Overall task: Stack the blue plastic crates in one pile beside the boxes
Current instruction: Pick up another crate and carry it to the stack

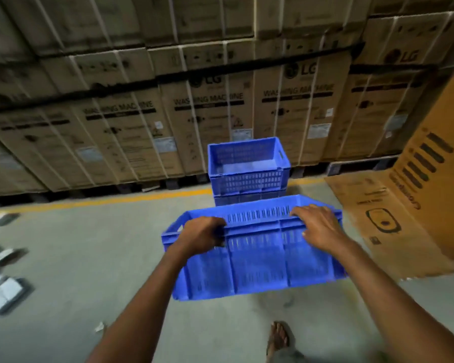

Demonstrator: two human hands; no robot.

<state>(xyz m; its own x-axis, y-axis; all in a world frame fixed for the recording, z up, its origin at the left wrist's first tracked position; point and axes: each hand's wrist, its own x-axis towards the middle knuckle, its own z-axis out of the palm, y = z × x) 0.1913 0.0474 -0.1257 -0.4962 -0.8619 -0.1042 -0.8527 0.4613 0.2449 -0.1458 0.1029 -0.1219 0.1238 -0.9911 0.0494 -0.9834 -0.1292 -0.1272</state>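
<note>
Left hand [203,235] and right hand [317,226] grip the near crate's [260,260] rim; stacked crates [248,170] stand farther, beside boxes [207,113].

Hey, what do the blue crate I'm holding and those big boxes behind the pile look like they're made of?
Held crate: apparently moulded plastic, slightly glossy; uniform blue, slotted walls, stiffening ribs. Boxes: likely corrugated cardboard, matte brown, with printed faces and creased edges.
</note>
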